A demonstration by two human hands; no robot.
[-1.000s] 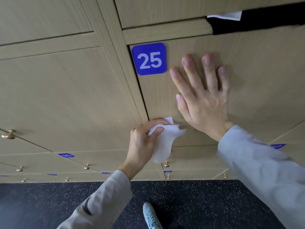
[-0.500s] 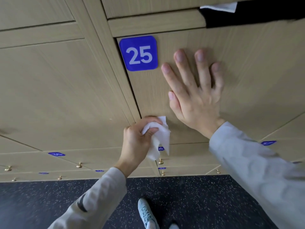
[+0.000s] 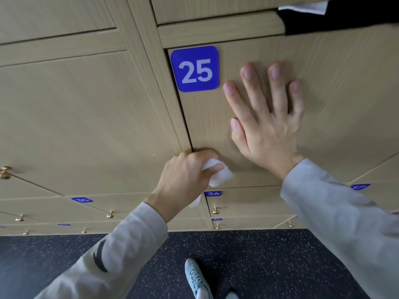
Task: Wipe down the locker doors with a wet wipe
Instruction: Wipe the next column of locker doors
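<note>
My left hand (image 3: 185, 171) squeezes the wet wipe (image 3: 218, 175) with curled fingers, right at the bottom left corner of the locker door (image 3: 334, 87) marked 25 (image 3: 195, 69). My right hand (image 3: 265, 117) lies flat on that door with its fingers straight, holding nothing. I think I'm only partway: I can't tell which doors are already clean, and many more doors below look left to wipe.
</note>
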